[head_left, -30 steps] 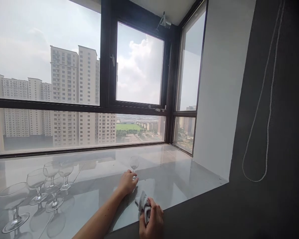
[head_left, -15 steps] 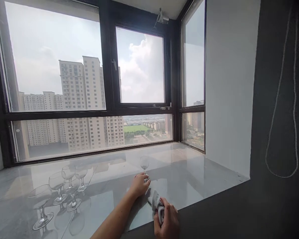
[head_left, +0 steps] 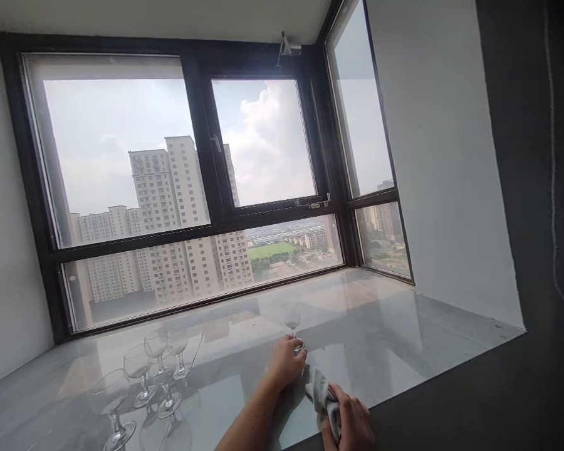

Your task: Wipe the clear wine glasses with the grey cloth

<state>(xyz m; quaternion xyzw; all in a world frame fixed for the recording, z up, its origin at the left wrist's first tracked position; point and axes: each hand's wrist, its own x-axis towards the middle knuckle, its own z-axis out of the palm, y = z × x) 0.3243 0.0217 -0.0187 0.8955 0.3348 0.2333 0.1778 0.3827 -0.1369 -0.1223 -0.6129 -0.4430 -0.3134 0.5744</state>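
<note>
At the glossy windowsill [head_left: 385, 326], by its front edge, our right hand [head_left: 350, 416] clutches a grey cloth [head_left: 318, 391]. Five stemmed glasses [head_left: 161, 373] stand clustered to our left; farther in, our left hand [head_left: 286, 360] grasps an upright wine glass [head_left: 291, 316] low down. Beyond stand high-rise towers [head_left: 169, 188].

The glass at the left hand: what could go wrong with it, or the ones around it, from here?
The left hand has the glass low, near its foot, so a bump might tip the bowl.
The cloth in the right hand is close by and could brush it.
The five other glasses stand bunched on the sill; knocking one might topple its neighbours.
</note>
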